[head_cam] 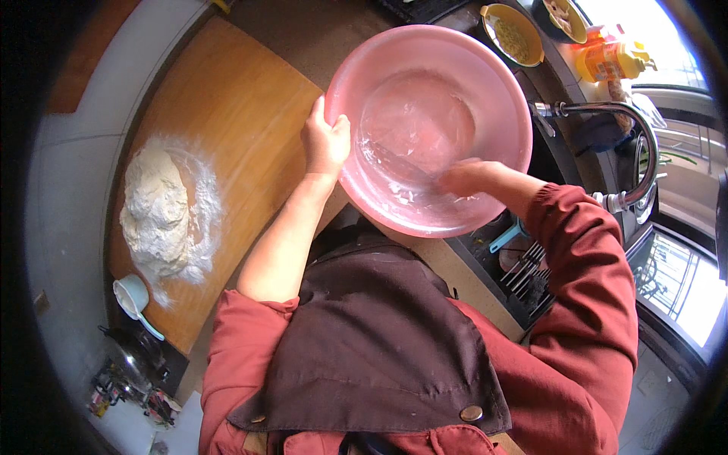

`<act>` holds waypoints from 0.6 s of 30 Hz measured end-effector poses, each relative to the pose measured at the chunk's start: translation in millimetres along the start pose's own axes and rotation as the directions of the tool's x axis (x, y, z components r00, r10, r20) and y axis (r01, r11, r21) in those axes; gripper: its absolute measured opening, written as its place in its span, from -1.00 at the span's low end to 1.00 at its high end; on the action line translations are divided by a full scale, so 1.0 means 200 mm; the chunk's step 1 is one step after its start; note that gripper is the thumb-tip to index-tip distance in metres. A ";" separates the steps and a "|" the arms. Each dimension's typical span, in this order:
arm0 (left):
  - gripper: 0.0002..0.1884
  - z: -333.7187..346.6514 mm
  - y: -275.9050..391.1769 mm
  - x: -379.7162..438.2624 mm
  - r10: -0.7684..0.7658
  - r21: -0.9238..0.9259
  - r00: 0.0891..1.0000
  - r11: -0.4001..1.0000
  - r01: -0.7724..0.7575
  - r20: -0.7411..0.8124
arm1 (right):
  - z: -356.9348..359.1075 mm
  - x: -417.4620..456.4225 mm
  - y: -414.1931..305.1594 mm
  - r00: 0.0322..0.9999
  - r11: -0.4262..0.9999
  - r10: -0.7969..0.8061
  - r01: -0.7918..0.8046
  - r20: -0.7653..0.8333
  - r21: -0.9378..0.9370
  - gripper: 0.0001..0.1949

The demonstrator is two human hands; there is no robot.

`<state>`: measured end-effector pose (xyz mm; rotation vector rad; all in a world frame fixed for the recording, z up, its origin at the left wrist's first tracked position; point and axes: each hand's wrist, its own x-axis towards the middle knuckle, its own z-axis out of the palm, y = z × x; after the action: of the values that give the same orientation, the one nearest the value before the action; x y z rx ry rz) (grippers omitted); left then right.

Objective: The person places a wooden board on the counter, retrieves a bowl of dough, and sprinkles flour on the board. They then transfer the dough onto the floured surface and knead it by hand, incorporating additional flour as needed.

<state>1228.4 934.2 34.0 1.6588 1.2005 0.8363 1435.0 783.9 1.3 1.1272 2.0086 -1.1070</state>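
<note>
A large pink plastic basin (421,108) is tilted in front of me, its inside streaked with flour and small bits of dough. My left hand (328,139) grips its left rim, thumb on the inner side. Inside the basin, at the lower right, my right hand (463,177) is blurred; a blurred, see-through edge, perhaps a scraper, runs from its fingers along the wall, but I cannot tell for certain. On the wooden board (256,108) to the left lies a lump of dough (154,210) with loose flour (206,227) around it.
A light blue scoop (132,293) lies at the board's near corner. Right of the basin are a curved metal faucet (651,142), a sink area and a blue-handled tool (506,236). Yellow bowls (512,35) with food and yellow bottles (608,61) stand at the upper right.
</note>
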 end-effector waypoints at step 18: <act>-0.62 0.03 0.01 -0.01 -0.055 -0.077 0.998 0.996 0.052 -0.040 | 0.10 -0.21 -0.13 0.764 0.765 0.643 -0.641 -0.050 0.056 -0.67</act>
<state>1233.8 930.8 32.7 1.5477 1.2220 0.8767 1433.7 742.2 35.1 1.7172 1.4403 -0.7405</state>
